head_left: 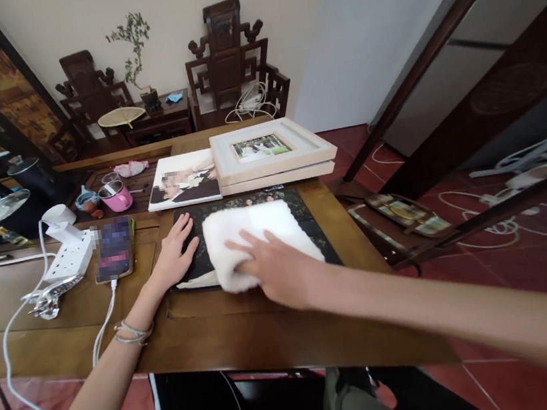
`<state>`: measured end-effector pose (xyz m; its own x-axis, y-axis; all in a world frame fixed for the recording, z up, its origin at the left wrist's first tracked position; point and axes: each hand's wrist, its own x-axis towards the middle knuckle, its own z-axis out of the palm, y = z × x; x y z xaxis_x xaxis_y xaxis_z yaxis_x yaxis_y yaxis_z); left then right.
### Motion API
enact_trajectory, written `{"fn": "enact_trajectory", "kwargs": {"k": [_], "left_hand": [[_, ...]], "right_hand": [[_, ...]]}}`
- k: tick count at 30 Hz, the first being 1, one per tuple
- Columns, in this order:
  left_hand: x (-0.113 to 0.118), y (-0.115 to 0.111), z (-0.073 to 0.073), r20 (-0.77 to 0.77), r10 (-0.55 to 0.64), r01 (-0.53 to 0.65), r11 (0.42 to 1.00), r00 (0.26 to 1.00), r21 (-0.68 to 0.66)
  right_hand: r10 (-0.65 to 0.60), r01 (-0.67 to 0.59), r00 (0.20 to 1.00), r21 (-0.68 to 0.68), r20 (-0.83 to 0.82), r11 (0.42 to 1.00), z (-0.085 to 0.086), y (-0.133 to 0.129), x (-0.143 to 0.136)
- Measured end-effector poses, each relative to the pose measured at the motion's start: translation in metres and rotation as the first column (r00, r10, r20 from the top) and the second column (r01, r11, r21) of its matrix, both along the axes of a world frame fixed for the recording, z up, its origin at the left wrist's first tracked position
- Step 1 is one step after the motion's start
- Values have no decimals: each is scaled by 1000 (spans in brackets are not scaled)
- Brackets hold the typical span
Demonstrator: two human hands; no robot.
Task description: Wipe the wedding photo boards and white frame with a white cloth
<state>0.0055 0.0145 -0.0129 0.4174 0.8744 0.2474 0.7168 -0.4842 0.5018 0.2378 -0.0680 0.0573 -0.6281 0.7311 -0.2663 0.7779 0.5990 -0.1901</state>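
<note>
A dark photo panel (188,226) with small figures near its top edge lies on the wooden table. My left hand (176,251) rests flat on its left side, fingers spread and holding nothing. A fluffy white towel (269,215), folded into a pad, covers much of the panel's middle. On top of it is my right hand (281,264), pressing down with the fingers splayed over the pile and the thumb tucked into a fold at the near left. Part of the panel is hidden by the towel and my right forearm.
Behind the panel lie a photo print (184,183) and stacked pale frames (271,155). To the left are a charging phone (114,249), a white power strip (71,255), cables and a pink cup (116,197). A dark wooden chair (444,122) stands at right.
</note>
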Motion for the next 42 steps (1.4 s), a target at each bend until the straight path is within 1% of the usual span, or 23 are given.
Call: {"fn": "enact_trajectory", "kwargs": {"k": [2,4,6,7,9,11,13,15,17,18,20,23,26,28,29,30,32,36,38,40,42], "left_hand": [[-2,1,0,-10,-3,3,1000,1000,-19],[-4,2,0,-22,-26,25,998,999,-50],[-6,3,0,-36,-51,48,996,998,-79],[-7,3,0,-42,-56,52,995,998,-85],[-8,3,-1,-48,-48,44,996,998,-83],[-8,4,-2,-37,-37,34,996,999,-80],[-8,6,-4,3,-29,29,995,1000,-95],[-7,7,-6,57,-7,14,992,998,-127],[-5,7,-6,84,32,-20,990,996,-138],[-3,7,-6,77,48,-38,991,996,-127],[0,4,-4,40,60,-56,994,997,-91],[2,0,-2,10,50,-49,996,999,-69],[1,-2,-1,9,33,-33,998,999,-55],[0,-2,-1,3,19,-19,999,1000,-43],[0,-2,-1,0,16,-16,999,1000,-40],[-1,-1,-1,-3,16,-16,999,1000,-40],[-1,-1,-2,-6,18,-19,999,1000,-43],[-1,2,-6,1,17,-17,1000,1000,-23],[-2,2,-8,11,10,-10,1000,1000,-4],[-2,3,-9,17,1,-1,1000,1000,3],[-2,3,-9,14,-3,3,1000,1000,-6]], "right_hand": [[-35,35,999,91,-3,995,-6,34,3],[-54,54,999,167,-7,985,-11,59,4],[-66,66,998,212,-7,975,-15,69,2],[-75,73,997,225,-3,972,-16,67,-1],[-79,73,997,221,21,973,-16,49,-6],[-40,31,998,184,47,982,-15,18,-12],[56,-60,998,119,35,991,-12,-16,-16],[127,-127,992,73,-2,989,-9,-42,-17],[151,-149,988,60,-33,987,-7,-52,-17],[146,-143,989,60,-39,988,-6,-50,-17],[111,-108,993,81,-38,991,-6,-34,-15],[37,-27,998,179,-55,984,-10,10,-14],[18,11,994,259,-109,966,-16,54,-14],[35,1,991,278,-126,961,-18,70,-15],[43,-7,991,279,-126,960,-19,72,-15],[50,-15,991,273,-121,962,-19,69,-16],[69,-42,991,227,-111,973,-18,51,-17],[143,-131,984,107,-107,986,-13,-14,-17],[179,-171,973,65,-143,983,-11,-39,-16],[187,-185,967,32,-175,982,-10,-47,-14],[166,-164,971,23,-175,986,-10,-35,-12]]}}
